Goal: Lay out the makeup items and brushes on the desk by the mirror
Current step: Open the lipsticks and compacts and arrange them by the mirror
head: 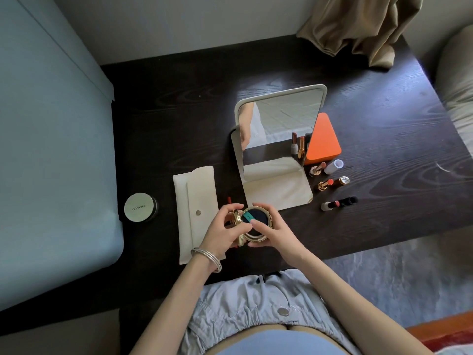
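Note:
A round gold compact (257,222), open with a dark puff and a teal strap inside, is held just above the desk's front edge. My left hand (225,233) grips its raised lid side. My right hand (275,233) cups the base, thumb on the puff. Behind it stands a cream folding mirror (279,124). To the mirror's right lie three uncapped lipsticks (325,184) with their caps. A cream brush pouch (195,203) lies flat to the left. A round silver-lidded compact (140,207) sits at the far left.
An orange box (323,139) stands against the mirror's right side. The dark wooden desk (179,111) has a tan curtain (358,29) draped on its back right corner. A light blue bed (51,149) borders the left, and a cushion (458,85) is at the right.

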{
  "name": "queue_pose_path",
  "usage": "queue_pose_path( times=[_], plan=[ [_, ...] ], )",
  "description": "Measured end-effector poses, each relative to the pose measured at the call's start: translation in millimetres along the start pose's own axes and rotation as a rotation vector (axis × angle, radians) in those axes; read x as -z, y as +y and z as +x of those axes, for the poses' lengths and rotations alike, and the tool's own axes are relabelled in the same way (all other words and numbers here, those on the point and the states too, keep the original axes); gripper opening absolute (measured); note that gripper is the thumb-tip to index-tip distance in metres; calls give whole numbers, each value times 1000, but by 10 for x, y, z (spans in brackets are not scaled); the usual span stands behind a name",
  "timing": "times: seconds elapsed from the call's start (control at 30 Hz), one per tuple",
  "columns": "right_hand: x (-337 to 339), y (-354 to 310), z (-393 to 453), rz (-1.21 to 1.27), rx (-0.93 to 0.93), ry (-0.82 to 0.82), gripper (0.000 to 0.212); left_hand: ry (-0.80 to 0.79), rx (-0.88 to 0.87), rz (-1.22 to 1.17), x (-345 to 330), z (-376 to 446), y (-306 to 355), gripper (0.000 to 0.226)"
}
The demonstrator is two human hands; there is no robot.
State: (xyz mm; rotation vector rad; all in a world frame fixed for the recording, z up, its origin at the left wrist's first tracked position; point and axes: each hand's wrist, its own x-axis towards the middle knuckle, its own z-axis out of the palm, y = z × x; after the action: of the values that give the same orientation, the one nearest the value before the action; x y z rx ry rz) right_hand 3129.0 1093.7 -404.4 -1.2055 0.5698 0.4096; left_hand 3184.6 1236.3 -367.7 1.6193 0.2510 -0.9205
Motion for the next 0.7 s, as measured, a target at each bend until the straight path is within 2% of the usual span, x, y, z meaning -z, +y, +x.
queue_pose_path(
  times=[0.13, 0.33, 0.5, 0.7],
  plan=[
    [25, 19, 25, 42, -14, -15, 35, -65, 20, -101, 80, -10, -8, 35],
    [22, 23, 11, 8, 41, -66, 45, -101, 52, -249, 171, -7, -58, 42],
    [28, 10, -7, 2, 52, -77, 35, -121, 87, -350, 203, 18, -95, 47],
    [20, -2, -10, 5, 47, -70, 30, -130, 100, -358, 213, 22, -70, 48]
  ],
)
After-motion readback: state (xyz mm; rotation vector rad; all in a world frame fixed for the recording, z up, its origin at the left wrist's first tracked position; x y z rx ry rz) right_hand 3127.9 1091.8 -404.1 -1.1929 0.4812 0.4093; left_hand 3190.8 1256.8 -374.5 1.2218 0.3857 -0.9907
